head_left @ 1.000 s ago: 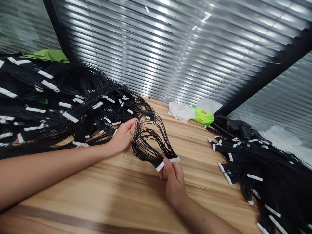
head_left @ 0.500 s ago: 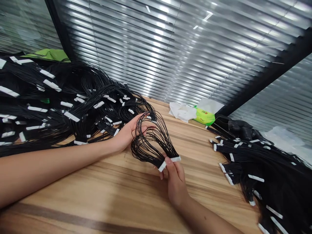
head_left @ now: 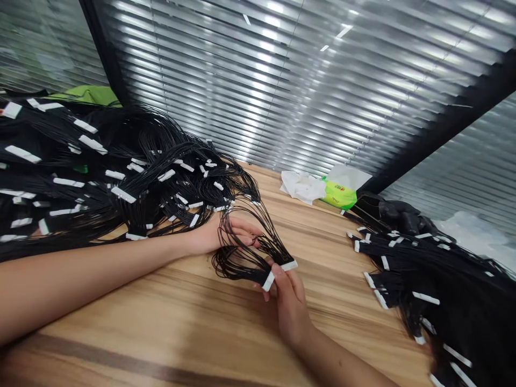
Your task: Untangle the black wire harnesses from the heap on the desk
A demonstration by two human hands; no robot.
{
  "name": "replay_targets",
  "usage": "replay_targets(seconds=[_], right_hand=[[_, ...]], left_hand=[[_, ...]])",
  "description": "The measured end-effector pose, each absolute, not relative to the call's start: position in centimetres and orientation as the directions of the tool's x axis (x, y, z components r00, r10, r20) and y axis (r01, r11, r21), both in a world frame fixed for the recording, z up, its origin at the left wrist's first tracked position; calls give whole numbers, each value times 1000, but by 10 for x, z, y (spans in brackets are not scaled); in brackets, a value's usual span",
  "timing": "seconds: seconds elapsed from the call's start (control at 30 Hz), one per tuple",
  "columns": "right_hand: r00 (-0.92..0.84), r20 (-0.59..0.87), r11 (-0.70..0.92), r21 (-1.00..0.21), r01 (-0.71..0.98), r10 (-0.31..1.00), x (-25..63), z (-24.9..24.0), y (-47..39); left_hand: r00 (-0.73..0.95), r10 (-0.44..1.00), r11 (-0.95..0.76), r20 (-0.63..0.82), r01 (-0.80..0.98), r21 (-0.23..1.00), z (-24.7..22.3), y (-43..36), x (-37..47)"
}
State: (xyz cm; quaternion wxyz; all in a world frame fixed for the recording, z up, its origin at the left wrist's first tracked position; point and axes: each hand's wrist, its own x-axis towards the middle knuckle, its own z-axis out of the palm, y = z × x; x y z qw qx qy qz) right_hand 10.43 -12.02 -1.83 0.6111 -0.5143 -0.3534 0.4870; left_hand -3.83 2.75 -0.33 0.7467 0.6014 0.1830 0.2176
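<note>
A wire harness (head_left: 238, 263) of many thin black wires curves into a loop, with a white connector at each end. My right hand (head_left: 291, 303) is closed on it, pinching the two connectors close together between thumb and fingers. My left hand (head_left: 228, 232) reaches in at the loop from the left, its fingers stretched out among the wires. Some strands pass in front of those fingers, and the left thumb is hard to make out. The harness is held above the wooden table (head_left: 181, 317).
A large heap of black wire harnesses (head_left: 133, 156) with white connectors covers the left side. Another pile of harnesses (head_left: 455, 279) lies at the right. At the back are a green tissue pack (head_left: 339, 194), crumpled white tissue (head_left: 302, 186) and metal blinds (head_left: 258, 80).
My left hand has moved lower, and its fingers have straightened inside the loop. The wires bulge more to the lower left. My right hand keeps its pinch on the connectors.
</note>
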Motion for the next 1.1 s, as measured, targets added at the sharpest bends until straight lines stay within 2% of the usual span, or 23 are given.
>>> replay_targets(seconds=[0.1,0.17,0.3,0.37,0.43,0.53,0.6,0.7,0.77,0.9,0.97,1.1], right_hand=[[196,-89,-45,-975,-218,977,105,-18,-121],[203,-109,-57,-967,-247,973,104,-18,-120],[216,-125,-64,-961,-268,968,103,-17,-114],[181,-121,-72,-964,-257,976,102,-17,-112],[149,-126,-86,-965,-246,981,100,-16,-111],[116,-110,-84,-975,-206,987,98,-12,-112],[113,-107,-84,-978,-189,988,97,-11,-112],[154,-137,-98,-967,-235,978,97,-13,-109],[190,-145,-87,-955,-283,971,97,-18,-104],[270,-150,-42,-929,-368,951,99,-32,-92],[307,-108,23,-918,-395,946,100,-40,-87],[363,-96,67,-909,-411,927,110,-51,-78]], left_hand=[[791,610,103,54,-146,984,-7,27,-39],[746,654,6,124,-169,986,-6,27,-40],[684,653,-321,326,-140,937,1,23,-42],[637,596,-548,489,-123,828,4,20,-43],[604,463,-748,648,-125,651,4,18,-43],[589,304,-905,748,-66,420,0,16,-44],[589,338,-895,734,-41,444,-3,17,-44],[634,433,-785,641,-84,614,-7,20,-43],[628,569,-654,531,-46,755,-8,21,-43],[492,798,-335,348,-119,935,-8,21,-42],[475,839,-229,265,-133,964,-8,20,-42],[392,890,-209,233,-102,972,-12,20,-43]])
